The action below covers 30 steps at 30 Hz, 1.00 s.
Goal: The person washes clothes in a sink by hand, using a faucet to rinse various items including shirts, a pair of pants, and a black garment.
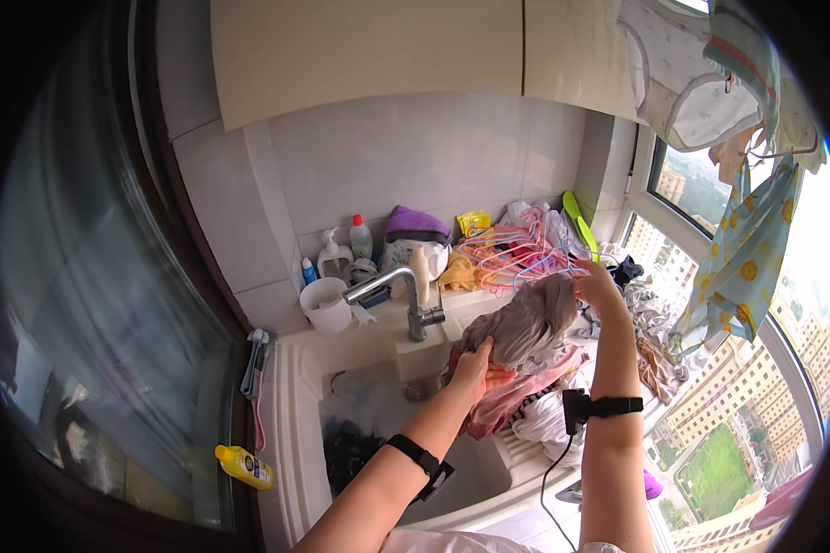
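A bunched grey-beige garment (526, 321) hangs between my two hands at the right side of the laundry sink (297, 415). My left hand (481, 373) supports its lower left part, thumb on top and fingers beneath. At the upper right end, my right hand (595, 285) grips the cloth. Below it, a dusty-pink garment (491, 408) drapes over the basin's edge. White clothes (550, 425) and a black-and-white striped piece lie on the ribbed washboard beside it. Dark clothing (349, 446) sits in cloudy water at the basin's left.
A chrome faucet (415, 304) rises behind the basin. Pink and blue hangers (519, 249) are heaped at the back right. A white bucket (325, 304) and several bottles stand at the back left. Laundry (747, 263) hangs by the window. A yellow bottle (245, 468) lies on the left ledge.
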Each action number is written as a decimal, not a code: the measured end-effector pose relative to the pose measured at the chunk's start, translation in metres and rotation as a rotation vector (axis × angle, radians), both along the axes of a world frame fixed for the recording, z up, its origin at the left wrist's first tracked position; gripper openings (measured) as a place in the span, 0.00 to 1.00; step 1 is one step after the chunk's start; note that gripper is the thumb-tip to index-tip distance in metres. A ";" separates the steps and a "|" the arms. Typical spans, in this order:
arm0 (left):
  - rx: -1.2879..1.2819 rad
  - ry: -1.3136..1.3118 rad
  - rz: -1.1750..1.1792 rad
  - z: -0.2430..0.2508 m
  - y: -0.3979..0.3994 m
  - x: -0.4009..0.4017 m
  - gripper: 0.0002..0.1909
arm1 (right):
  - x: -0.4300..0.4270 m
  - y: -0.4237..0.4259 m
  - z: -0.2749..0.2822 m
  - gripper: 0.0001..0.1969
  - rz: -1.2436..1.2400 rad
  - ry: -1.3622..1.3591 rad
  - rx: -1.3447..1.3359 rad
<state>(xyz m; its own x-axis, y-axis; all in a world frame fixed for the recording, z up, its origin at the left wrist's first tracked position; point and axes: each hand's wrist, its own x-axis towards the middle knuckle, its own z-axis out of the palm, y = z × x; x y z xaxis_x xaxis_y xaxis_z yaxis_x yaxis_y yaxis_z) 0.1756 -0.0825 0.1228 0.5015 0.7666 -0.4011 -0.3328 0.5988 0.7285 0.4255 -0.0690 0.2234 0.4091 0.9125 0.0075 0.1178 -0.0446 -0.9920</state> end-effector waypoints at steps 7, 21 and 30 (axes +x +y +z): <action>0.015 -0.005 -0.056 -0.014 0.002 -0.043 0.25 | -0.143 -0.012 -0.065 0.32 0.017 -1.048 -0.431; 0.096 1.661 -0.571 -0.220 -0.023 -0.286 0.27 | -0.269 -0.032 -0.054 0.12 0.295 -0.791 0.438; 0.167 0.678 -0.180 -0.184 0.003 -0.243 0.18 | -0.336 -0.002 -0.250 0.28 1.341 -1.112 -0.571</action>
<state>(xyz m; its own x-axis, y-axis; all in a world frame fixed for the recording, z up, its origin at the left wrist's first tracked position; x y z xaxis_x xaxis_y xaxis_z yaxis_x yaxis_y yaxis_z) -0.0677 -0.0800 -0.0608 0.3080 0.7737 -0.5536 0.3190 0.4642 0.8263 0.0897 -0.0709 -0.0263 -0.4906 0.5703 -0.6588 0.8703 0.3583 -0.3380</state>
